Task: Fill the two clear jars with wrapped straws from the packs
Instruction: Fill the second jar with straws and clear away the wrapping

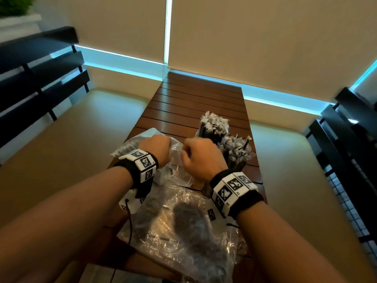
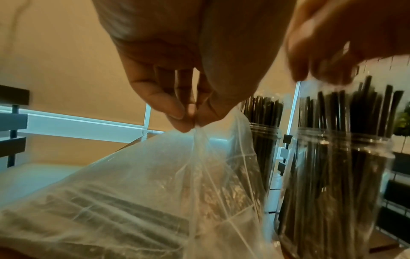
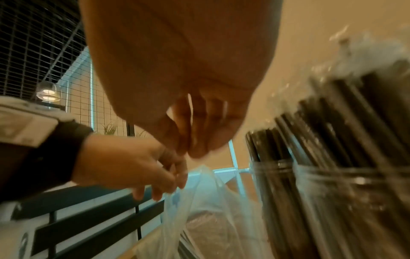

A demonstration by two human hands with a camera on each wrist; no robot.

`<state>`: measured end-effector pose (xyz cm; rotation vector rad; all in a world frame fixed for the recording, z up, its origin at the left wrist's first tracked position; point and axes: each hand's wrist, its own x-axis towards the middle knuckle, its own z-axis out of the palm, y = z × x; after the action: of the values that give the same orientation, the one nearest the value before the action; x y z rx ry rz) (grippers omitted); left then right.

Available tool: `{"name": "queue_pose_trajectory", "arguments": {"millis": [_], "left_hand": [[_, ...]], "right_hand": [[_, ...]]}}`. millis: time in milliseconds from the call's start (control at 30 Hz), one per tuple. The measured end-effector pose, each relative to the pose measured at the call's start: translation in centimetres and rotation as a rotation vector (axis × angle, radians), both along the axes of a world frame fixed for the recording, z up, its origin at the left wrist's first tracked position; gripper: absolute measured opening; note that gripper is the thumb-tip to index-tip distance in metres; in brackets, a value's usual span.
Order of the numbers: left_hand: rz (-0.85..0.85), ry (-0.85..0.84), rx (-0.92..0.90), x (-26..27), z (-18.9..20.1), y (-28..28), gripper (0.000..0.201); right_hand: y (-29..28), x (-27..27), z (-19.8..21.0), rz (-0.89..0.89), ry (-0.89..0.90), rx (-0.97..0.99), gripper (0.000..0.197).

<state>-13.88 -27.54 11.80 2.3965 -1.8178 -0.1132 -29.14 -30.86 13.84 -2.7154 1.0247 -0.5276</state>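
Head view shows both hands close together over a slatted wooden table [image 1: 195,94]. The left hand [image 1: 156,149] pinches the top edge of a clear plastic pack [image 2: 155,184] between thumb and fingertips [image 2: 177,115] — dark straws lie inside it. The right hand [image 1: 202,158] has its fingers curled at the same edge; whether it really holds the plastic, I cannot tell. Two clear jars stand just beside the right hand, the far jar [image 1: 212,127] and the near jar [image 1: 236,154] — both packed with upright wrapped straws. Another crumpled pack [image 1: 183,231] lies nearer to the person.
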Motion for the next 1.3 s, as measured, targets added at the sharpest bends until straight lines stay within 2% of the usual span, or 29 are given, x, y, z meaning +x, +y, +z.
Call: {"name": "queue_pose_trajectory", "arguments": {"millis": [67, 133, 300, 500, 667, 733, 833, 900, 967, 1033, 1133, 1233, 1300], "left_hand": [[-0.01, 0.063, -0.033, 0.5, 0.4, 0.5, 0.004], [-0.028, 0.109, -0.055, 0.8, 0.8, 0.9, 0.008], [-0.112, 0.149, -0.096, 1.5, 0.9, 1.5, 0.006], [-0.192, 0.198, -0.104, 1.5, 0.7, 1.9, 0.015], [-0.254, 0.187, -0.127, 1.3, 0.6, 2.1, 0.017], [-0.269, 0.183, -0.141, 1.3, 0.5, 2.1, 0.016], [-0.258, 0.208, -0.161, 1.4, 0.4, 2.0, 0.015], [-0.252, 0.213, -0.169, 1.5, 0.3, 2.0, 0.014], [-0.247, 0.206, -0.169, 1.6, 0.3, 2.0, 0.014], [-0.243, 0.201, -0.163, 1.5, 0.2, 2.0, 0.014], [-0.226, 0.208, -0.173, 1.7, 0.2, 1.7, 0.014], [-0.189, 0.229, -0.196, 1.9, -0.1, 1.2, 0.014], [-0.163, 0.238, -0.225, 1.6, -0.2, 0.8, 0.013]], "right_hand": [[-0.4, 0.9, -2.0, -0.017, 0.195, 0.16, 0.017], [-0.7, 1.8, -4.0, -0.048, 0.283, 0.285, 0.017], [-1.3, 4.8, -8.6, -0.132, 0.096, 0.548, 0.026], [-1.9, 8.4, -13.5, -0.238, 0.106, 0.64, 0.022], [-2.2, 10.0, -16.6, -0.297, 0.191, 0.597, 0.036], [-2.5, 10.1, -16.7, -0.32, 0.237, 0.607, 0.035], [-3.0, 9.5, -16.2, -0.233, 0.354, 0.565, 0.039], [-2.8, 8.7, -15.6, -0.22, 0.399, 0.537, 0.031], [-2.9, 8.2, -15.3, -0.242, 0.389, 0.508, 0.021], [-2.6, 8.4, -14.8, -0.283, 0.355, 0.512, 0.023], [-1.8, 8.2, -13.1, -0.252, 0.294, 0.454, 0.025], [-1.6, 7.6, -10.8, -0.277, 0.268, 0.418, 0.013], [-1.7, 7.1, -9.5, -0.271, 0.297, 0.422, 0.025]]}}
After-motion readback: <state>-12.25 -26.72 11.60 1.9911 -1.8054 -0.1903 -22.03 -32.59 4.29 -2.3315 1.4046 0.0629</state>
